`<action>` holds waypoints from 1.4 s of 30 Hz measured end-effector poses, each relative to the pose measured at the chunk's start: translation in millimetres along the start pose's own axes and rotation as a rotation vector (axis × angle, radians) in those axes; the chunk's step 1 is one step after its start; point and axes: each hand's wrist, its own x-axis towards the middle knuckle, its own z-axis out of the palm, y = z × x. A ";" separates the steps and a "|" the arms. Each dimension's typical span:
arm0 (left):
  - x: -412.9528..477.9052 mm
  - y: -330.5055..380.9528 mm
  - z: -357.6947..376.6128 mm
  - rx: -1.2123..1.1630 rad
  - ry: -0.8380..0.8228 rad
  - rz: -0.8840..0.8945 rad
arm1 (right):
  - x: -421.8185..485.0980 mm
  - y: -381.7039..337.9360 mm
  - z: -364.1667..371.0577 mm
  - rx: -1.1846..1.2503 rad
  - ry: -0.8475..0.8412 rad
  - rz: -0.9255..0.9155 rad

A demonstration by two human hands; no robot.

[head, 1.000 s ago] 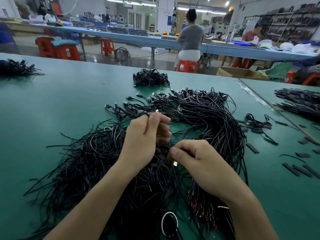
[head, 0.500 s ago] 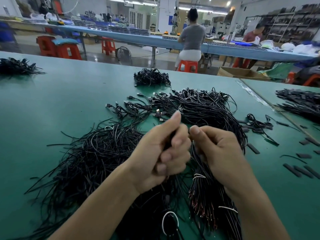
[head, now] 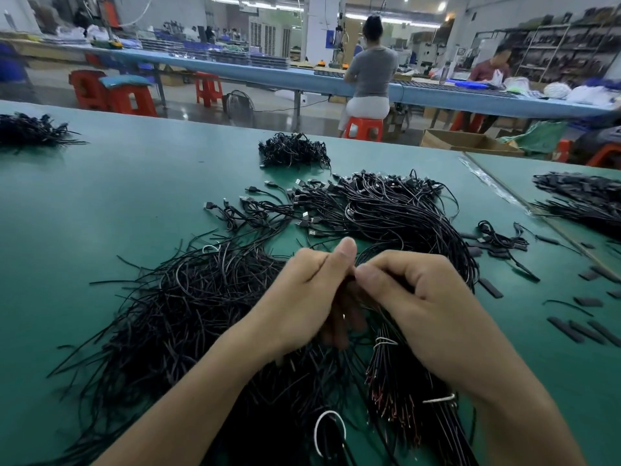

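A big loose heap of thin black cables (head: 188, 307) covers the green table (head: 100, 203) in front of me. To its right lies a tied bundle of black cables (head: 403, 391) with red and bare wire ends. Above it spreads a fan of cables with USB plugs (head: 379, 210). My left hand (head: 302, 297) and my right hand (head: 423, 304) meet over the heap, thumbs nearly touching. Both have fingers curled around a few black cables held between them. What the fingertips pinch is hidden behind the hands.
A small cable bunch (head: 294, 151) lies further back, another at the far left (head: 30, 131). Short black sleeves (head: 584, 331) are scattered at the right, near a table seam and more cables (head: 584, 200). Two people sit at a long blue bench (head: 255, 74) beyond.
Both hands rose from the heap and came together. The right hand moved up and left from near the bundle, and now both hold cables at the same spot.
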 end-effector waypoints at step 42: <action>-5.5 5.7 -30.6 -0.498 -0.542 -0.277 | 5.9 17.5 -0.6 0.362 -0.111 -0.024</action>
